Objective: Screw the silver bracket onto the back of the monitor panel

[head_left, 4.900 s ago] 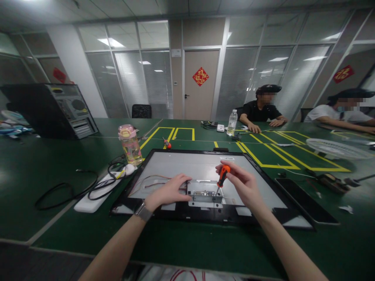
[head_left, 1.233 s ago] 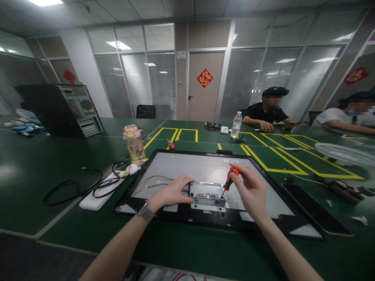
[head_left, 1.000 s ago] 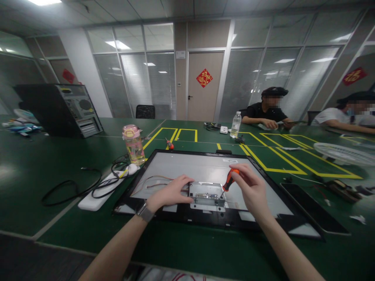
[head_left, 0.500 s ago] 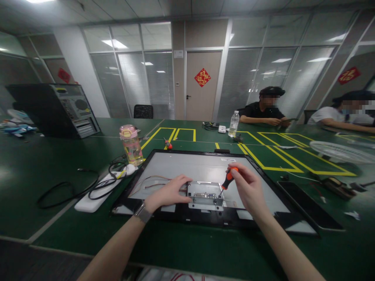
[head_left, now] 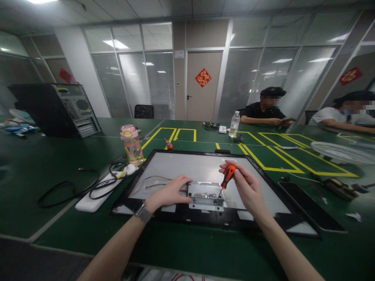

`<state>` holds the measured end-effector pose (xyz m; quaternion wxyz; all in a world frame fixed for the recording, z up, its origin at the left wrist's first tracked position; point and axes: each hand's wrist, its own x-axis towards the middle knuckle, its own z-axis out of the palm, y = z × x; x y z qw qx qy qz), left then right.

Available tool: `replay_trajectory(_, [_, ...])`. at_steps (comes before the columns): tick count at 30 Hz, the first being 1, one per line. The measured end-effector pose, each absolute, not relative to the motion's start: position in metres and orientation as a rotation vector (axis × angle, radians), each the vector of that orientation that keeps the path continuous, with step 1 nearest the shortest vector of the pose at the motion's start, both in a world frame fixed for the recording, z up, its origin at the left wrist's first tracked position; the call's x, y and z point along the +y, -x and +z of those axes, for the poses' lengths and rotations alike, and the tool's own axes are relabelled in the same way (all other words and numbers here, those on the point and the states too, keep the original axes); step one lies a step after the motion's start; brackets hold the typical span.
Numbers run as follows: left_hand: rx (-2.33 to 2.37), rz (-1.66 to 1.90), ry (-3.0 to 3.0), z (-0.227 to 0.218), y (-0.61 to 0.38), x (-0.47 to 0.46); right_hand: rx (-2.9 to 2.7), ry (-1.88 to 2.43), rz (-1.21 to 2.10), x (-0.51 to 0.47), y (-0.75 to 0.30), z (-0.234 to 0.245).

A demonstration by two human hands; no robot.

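A flat display panel (head_left: 181,164) with a black frame lies on the green table, its grey side up. On its near half sits a metal casing (head_left: 205,186) with a row of connector ports along its front. My left hand (head_left: 167,192) grips the casing's left side, thumb at the front and fingers at the back. In my right hand (head_left: 249,189) is an orange and black screwdriver (head_left: 228,176), tilted, its tip down at the right end of the port row. Thin wires (head_left: 150,178) run from under my left hand across the panel.
A white power strip (head_left: 95,197) with black cables and a pink-lidded bottle (head_left: 132,146) stand left. A computer tower (head_left: 52,109) is farther back. A dark flat panel (head_left: 310,205) lies right; a water bottle (head_left: 234,125) stands beyond. Two people sit across the table.
My right hand's fingers have shifted back and left around the screwdriver handle, which is turned a little. The tip stays at the same spot; my left hand has not moved.
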<state>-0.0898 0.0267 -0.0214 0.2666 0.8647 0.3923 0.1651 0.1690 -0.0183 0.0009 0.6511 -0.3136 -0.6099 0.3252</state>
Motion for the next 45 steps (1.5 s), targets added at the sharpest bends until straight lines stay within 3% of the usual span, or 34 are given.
replay_trajectory(15, [1.054, 0.445, -2.354, -0.025, 0.0902, 0.0291, -1.397, 0.814, 0.435, -0.0201, -0.1658, 0.0048])
replay_trajectory(45, [1.055, 0.45, -2.347, -0.0268, 0.0908, 0.0298, -1.355, 0.824, 0.526, -0.0189, -0.1668, 0.0062])
